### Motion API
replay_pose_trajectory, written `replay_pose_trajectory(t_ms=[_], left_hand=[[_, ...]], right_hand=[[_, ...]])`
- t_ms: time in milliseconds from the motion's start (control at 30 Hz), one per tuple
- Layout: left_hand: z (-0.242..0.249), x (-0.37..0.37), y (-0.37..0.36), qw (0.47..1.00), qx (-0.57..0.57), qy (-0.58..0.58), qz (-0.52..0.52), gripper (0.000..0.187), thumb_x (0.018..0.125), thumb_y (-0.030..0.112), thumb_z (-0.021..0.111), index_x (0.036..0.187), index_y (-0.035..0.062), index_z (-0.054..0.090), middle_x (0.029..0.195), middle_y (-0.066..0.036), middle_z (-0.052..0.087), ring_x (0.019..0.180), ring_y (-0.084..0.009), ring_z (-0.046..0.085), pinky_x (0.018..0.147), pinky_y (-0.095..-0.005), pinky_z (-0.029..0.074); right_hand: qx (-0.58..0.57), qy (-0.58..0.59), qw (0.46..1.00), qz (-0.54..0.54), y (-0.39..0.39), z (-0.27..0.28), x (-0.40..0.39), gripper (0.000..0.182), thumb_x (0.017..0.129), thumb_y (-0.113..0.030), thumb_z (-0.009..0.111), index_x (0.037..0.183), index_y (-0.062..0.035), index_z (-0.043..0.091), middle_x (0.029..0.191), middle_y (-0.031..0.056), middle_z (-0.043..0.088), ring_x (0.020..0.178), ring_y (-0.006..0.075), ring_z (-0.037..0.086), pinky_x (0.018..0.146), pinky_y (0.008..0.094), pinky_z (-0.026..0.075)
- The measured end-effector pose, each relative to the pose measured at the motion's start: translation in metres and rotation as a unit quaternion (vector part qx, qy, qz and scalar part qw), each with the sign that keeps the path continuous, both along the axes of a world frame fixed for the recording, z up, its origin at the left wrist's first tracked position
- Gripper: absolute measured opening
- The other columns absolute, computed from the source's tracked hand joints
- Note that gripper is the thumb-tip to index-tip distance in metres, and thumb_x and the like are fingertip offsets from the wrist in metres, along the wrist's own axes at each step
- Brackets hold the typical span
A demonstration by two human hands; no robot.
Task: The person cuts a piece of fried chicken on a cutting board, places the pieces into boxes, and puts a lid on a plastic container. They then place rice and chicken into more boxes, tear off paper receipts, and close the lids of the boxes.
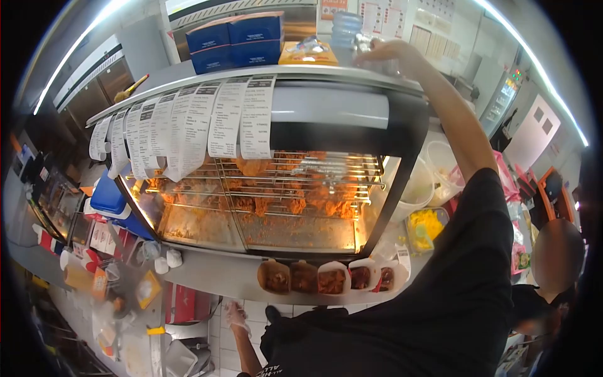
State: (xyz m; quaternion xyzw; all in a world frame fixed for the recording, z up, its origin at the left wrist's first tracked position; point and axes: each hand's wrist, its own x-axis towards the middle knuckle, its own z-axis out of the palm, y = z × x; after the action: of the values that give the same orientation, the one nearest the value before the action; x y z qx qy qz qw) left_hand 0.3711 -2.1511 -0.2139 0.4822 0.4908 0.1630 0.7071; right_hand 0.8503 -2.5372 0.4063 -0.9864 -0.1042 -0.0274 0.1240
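The heated display cabinet takes up most of what I can see, spread out below the person's bare-armed right hand, with fried pieces on its wire racks. The grey counter carries it, far below that hand and just above the lowered left hand. Two dark blue boxes sit on the cabinet's top, to the left of the raised hand, and a run of printed slips hangs from the top edge below them. Nearer that hand, just left of it, is a yellow box with a crinkled clear packet on it. Five filled cartons stand in a row on the counter, up and to the right of the left hand. That low hand wears a thin clear glove; whether it holds anything I can't tell. Smallest is a blurred clear item right at the raised hand's fingertips; I can't make out whether they close on it or merely touch it.
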Motion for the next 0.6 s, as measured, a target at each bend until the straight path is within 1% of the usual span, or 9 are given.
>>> replay_pose_trajectory(t_ms=[100,167,233,300,367,433,500,533,600], left_hand=[[0.025,-0.003,-0.008,0.999,0.028,-0.014,-0.016,0.016,0.095,0.023,0.051,0.083,0.0134,0.053,0.065,-0.001,0.052,0.045,-0.008,0.042,0.04,-0.0247,0.033],[0.026,-0.01,-0.007,1.0,0.021,-0.018,-0.014,0.015,0.094,0.023,0.052,0.083,0.0132,0.053,0.064,-0.001,0.052,0.045,-0.0086,0.042,0.039,-0.025,0.033],[0.035,-0.017,-0.01,0.998,0.055,-0.015,-0.029,0.015,0.094,0.023,0.053,0.082,0.0127,0.053,0.064,-0.001,0.052,0.045,-0.009,0.042,0.039,-0.0249,0.033],[0.048,-0.023,-0.013,0.998,0.053,0.006,-0.018,0.018,0.094,0.023,0.053,0.08,0.0123,0.053,0.063,-0.001,0.051,0.045,-0.0089,0.043,0.039,-0.025,0.033],[0.068,-0.031,-0.015,0.998,0.05,0.033,0.0,0.021,0.094,0.023,0.054,0.077,0.012,0.053,0.061,0.0,0.05,0.046,-0.0089,0.044,0.039,-0.0251,0.033],[0.098,-0.034,-0.015,0.995,0.089,-0.005,-0.036,0.027,0.097,0.031,0.056,0.077,0.0131,0.056,0.062,0.002,0.05,0.048,-0.008,0.043,0.041,-0.0245,0.032],[0.132,-0.027,-0.006,0.975,0.165,-0.077,-0.125,0.036,0.099,0.039,0.053,0.077,0.0099,0.058,0.06,0.002,0.048,0.049,-0.0084,0.043,0.044,-0.0252,0.031],[0.17,-0.015,-0.01,0.958,0.212,-0.104,-0.163,0.039,0.097,0.041,0.056,0.077,0.008,0.059,0.06,0.001,0.05,0.052,-0.0092,0.045,0.047,-0.0254,0.033],[0.25,0.004,-0.03,0.946,0.201,-0.169,-0.189,0.047,0.098,0.046,0.053,0.082,0.0033,0.062,0.067,-0.001,0.055,0.059,-0.0098,0.048,0.053,-0.0271,0.036]], right_hand=[[0.033,0.069,0.995,-0.062,-0.003,0.002,-0.013,0.13,0.052,-0.07,0.074,0.15,0.0022,0.029,0.152,0.0263,0.033,0.138,0.04,0.036,0.109,0.0554,0.035],[-0.013,0.023,0.998,-0.055,-0.022,0.002,0.025,0.124,0.057,-0.06,0.078,0.155,-0.0124,0.019,0.156,0.0186,0.029,0.14,0.0379,0.033,0.108,0.0558,0.037],[-0.056,-0.028,0.998,-0.019,-0.04,-0.002,0.037,0.119,0.059,-0.061,0.074,0.153,-0.0103,0.023,0.153,0.02,0.031,0.136,0.0389,0.038,0.103,0.0534,0.042],[0.107,-0.005,0.993,-0.045,-0.049,0.014,0.0,0.116,0.062,-0.057,0.076,0.152,-0.0062,0.024,0.152,0.02,0.033,0.135,0.037,0.04,0.102,0.0471,0.044],[0.204,-0.208,0.95,0.117,-0.1,0.011,0.027,0.061,0.087,-0.027,0.064,0.14,-0.0071,0.042,0.114,0.0236,0.062,0.094,0.0348,0.065,0.068,0.0453,0.054],[0.342,-0.12,0.919,0.157,-0.085,0.041,-0.049,0.092,0.083,-0.032,0.069,0.155,-0.0074,0.018,0.135,0.0227,0.05,0.107,0.0309,0.061,0.073,0.0387,0.057],[0.459,-0.195,0.821,0.279,-0.055,0.021,-0.113,0.099,0.081,-0.029,0.07,0.156,-0.0087,0.008,0.134,0.0253,0.051,0.106,0.0313,0.062,0.071,0.0363,0.058],[0.483,-0.236,0.803,0.257,-0.015,0.01,-0.163,0.085,0.084,-0.027,0.067,0.152,-0.0079,0.022,0.13,0.024,0.053,0.103,0.0326,0.063,0.074,0.0389,0.057],[0.455,-0.198,0.832,0.249,0.02,-0.015,-0.216,0.092,0.074,-0.036,0.073,0.15,-0.0054,0.03,0.137,0.0207,0.047,0.116,0.0334,0.054,0.088,0.0428,0.051]])
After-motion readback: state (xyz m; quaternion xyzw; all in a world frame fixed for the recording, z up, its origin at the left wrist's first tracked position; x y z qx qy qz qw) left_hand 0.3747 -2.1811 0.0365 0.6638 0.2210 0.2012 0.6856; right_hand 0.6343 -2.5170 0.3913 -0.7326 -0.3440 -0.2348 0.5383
